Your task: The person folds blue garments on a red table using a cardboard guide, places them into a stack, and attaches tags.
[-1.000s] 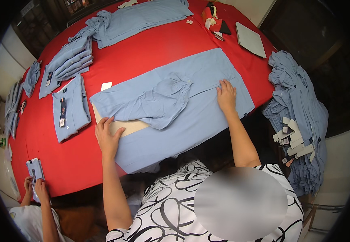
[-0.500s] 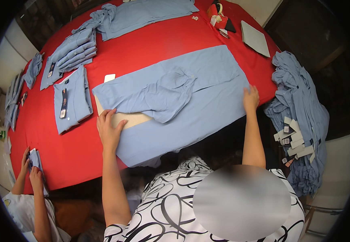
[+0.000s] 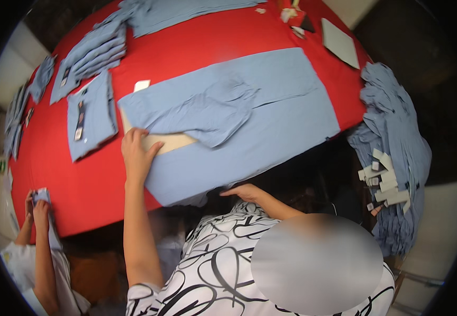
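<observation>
A light blue garment, apparently a shirt (image 3: 281, 126), lies spread on the red-covered table in front of me, with a crumpled sleeve (image 3: 220, 118) folded across its upper face. Beige cardboard (image 3: 173, 142) shows at its left end, partly under the cloth. My left hand (image 3: 138, 155) rests on that cardboard and the garment's edge, fingers laid out and thumb spread away. Just off the table's near edge is my right hand (image 3: 245, 193), its fingers stretched to the left close to the garment's lower border. Whether it touches the cloth I cannot tell.
A folded shirt with a dark tag (image 3: 91, 116) lies to the left, beside a stack of folded shirts (image 3: 94, 55). More blue cloth (image 3: 186, 16) is at the back. Unfolded shirts with white tags (image 3: 392, 131) hang at right. Another person's hands (image 3: 36, 205) work at lower left.
My right hand has left the garment's right end and come left and toward me, to the near table edge. My left hand stays at the cardboard. The view has shifted slightly.
</observation>
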A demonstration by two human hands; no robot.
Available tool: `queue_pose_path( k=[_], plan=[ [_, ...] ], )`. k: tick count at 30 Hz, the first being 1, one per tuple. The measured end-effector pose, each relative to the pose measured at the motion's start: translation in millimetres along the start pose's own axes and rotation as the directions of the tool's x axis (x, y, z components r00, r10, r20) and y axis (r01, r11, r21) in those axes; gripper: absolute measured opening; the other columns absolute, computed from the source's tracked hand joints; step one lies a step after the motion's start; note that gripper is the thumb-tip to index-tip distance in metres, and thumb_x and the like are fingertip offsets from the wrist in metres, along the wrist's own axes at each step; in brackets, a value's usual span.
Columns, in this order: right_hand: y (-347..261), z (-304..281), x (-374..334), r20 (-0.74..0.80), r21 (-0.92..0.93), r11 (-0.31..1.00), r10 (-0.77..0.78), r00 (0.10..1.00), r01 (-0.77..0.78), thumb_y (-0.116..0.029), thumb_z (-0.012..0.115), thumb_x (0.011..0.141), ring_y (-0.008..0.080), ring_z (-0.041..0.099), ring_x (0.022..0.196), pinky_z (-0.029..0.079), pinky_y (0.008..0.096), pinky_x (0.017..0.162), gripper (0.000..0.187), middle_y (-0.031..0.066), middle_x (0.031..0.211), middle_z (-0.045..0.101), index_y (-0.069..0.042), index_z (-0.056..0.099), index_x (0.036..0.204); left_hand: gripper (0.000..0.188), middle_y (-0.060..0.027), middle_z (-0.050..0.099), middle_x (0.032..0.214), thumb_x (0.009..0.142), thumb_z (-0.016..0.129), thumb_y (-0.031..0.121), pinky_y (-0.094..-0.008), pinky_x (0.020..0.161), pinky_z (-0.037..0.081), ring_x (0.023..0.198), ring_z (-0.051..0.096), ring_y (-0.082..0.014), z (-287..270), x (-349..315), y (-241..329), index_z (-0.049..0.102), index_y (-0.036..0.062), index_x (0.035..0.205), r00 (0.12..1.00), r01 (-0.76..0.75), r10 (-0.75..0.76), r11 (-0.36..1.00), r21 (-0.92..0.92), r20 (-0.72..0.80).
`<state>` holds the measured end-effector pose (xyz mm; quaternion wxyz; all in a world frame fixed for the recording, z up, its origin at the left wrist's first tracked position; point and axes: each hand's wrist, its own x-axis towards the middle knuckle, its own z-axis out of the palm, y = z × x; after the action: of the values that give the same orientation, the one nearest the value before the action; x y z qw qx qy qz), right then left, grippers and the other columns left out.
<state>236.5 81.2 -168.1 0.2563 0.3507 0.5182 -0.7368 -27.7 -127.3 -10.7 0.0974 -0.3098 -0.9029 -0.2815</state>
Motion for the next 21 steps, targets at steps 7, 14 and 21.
queue_pose_path(
  k=[7, 14, 21],
  plan=[
    [-37.9, 44.0, -31.7, 0.257, -0.706, 0.692, 0.056, 0.965, 0.148, -0.04, 0.078, 0.082, 0.0258, 0.052, 0.123, 0.038, 0.0325, 0.106, 0.073, 0.0159, 0.136, 0.057, 0.005, 0.053, 0.134, 0.05, -0.0128, 0.063, 0.124, 0.094, 0.05, 0.053, -0.0466, 0.105, 0.035, 0.122, 0.049, -0.0321, -34.2, 42.8, -27.2, 0.074, 0.0113, 0.108, 0.877, 0.236, -0.153, 0.963, -0.13, 0.456],
    [-224.6, 70.3, -114.3, 0.553, -0.68, 0.544, -0.062, 0.831, 0.492, -0.029, 0.067, 0.093, 0.0151, 0.061, 0.099, 0.049, 0.0329, 0.09, 0.033, 0.006, 0.108, 0.07, -0.004, 0.069, 0.113, 0.081, -0.0148, 0.059, 0.136, 0.096, 0.026, 0.07, -0.0436, 0.118, 0.019, 0.139, 0.039, -0.0321, -60.5, 66.2, -28.9, 0.07, 0.0059, 0.121, 0.639, 0.585, -0.25, 0.772, -0.248, 0.727],
    [-299.6, 63.1, -87.9, 0.196, 0.363, 0.754, -0.636, 0.746, 0.548, -0.051, 0.033, 0.105, 0.0291, 0.058, 0.119, 0.046, 0.0438, 0.1, 0.065, 0.0181, 0.139, 0.052, 0.001, 0.034, 0.145, 0.093, -0.0215, 0.063, 0.127, 0.088, 0.031, 0.082, -0.0416, 0.116, 0.023, 0.131, 0.049, -0.032, -47.7, 66.1, -35.5, 0.067, 0.0025, 0.121, 0.678, 0.672, -0.458, 0.703, -0.233, 0.574]
  ],
)
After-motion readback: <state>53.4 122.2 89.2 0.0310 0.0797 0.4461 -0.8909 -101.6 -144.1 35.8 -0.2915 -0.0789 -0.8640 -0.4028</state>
